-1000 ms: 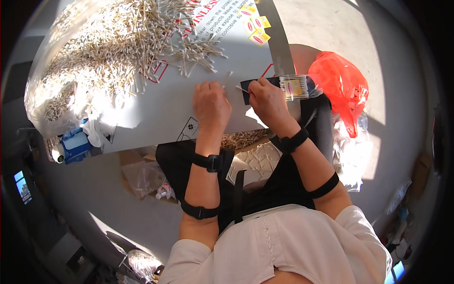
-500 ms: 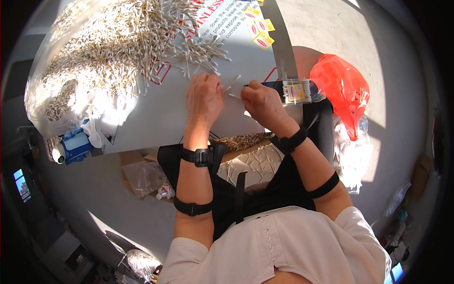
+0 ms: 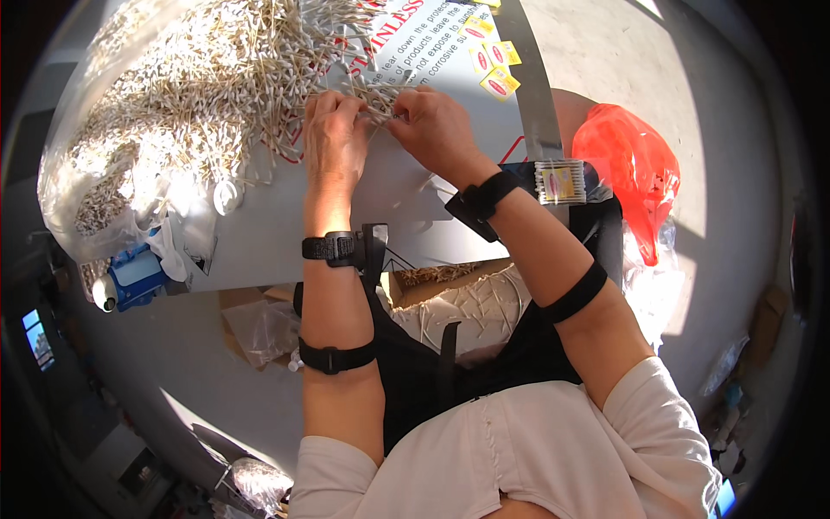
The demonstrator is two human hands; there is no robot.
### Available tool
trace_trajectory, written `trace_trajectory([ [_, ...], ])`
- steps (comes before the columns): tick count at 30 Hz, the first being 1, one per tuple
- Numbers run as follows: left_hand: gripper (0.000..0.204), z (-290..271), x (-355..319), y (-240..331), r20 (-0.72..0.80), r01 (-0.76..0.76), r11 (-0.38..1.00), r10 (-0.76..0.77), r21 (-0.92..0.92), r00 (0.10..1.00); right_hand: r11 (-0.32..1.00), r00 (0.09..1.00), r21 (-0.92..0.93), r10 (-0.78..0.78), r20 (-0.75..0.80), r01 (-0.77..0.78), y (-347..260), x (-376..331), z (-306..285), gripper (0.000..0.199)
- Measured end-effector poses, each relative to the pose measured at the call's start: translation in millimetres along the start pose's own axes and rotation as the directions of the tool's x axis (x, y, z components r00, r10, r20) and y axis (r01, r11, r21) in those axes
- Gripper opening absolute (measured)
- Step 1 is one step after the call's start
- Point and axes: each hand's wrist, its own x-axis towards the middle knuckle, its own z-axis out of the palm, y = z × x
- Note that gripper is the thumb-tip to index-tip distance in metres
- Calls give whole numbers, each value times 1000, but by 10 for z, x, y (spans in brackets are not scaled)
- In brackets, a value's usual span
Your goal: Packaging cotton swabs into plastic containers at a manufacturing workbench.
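Note:
A large heap of cotton swabs (image 3: 199, 95) spreads over the far left of the table, with loose ones trailing to the right. At its near right edge both my hands are bent over the swabs. My left hand (image 3: 335, 137) has its fingers curled down and closed on swabs, their tips partly hidden. Close to its right, my right hand (image 3: 432, 131) pinches swabs between thumb and fingers; how many cannot be seen. A flat clear pack of cotton swabs (image 3: 560, 182) with a yellow card lies right of my right forearm. Several small yellow-and-white cards (image 3: 500, 84) lie farther back.
The grey printed table (image 3: 268, 251) ends just before my lap. A blue-and-white bottle (image 3: 137, 278) lies at its left corner. A red plastic bag (image 3: 627, 156) hangs at the right. Below the edge sits an open cardboard box (image 3: 415, 290), near swabs on a pale surface (image 3: 471, 303).
Both hands have moved away from me to the swabs at the heap's edge, my left hand also leftward. The single swabs seen between them earlier no longer show there.

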Motion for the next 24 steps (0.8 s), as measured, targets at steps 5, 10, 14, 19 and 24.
trace_trajectory([
  [5,25,-3,-82,-28,-8,15,999,-16,-48,1000,991,999,-134,9,-43,-15,-28,84,107,19],
  [10,23,22,-91,-81,-10,14,999,-14,-43,1000,976,1000,-215,-17,-23,12,-76,147,121,18],
  [14,24,44,-88,-79,-5,22,1000,-22,-10,1000,977,997,-206,-63,-49,52,-30,139,30,16],
  [19,23,90,-120,-6,-69,76,995,-81,-71,994,992,990,75,106,-90,-99,136,26,-272,13],
  [24,17,-40,-275,-139,-171,156,959,-199,-236,965,897,890,374,46,453,-236,72,-519,-826,10],
])
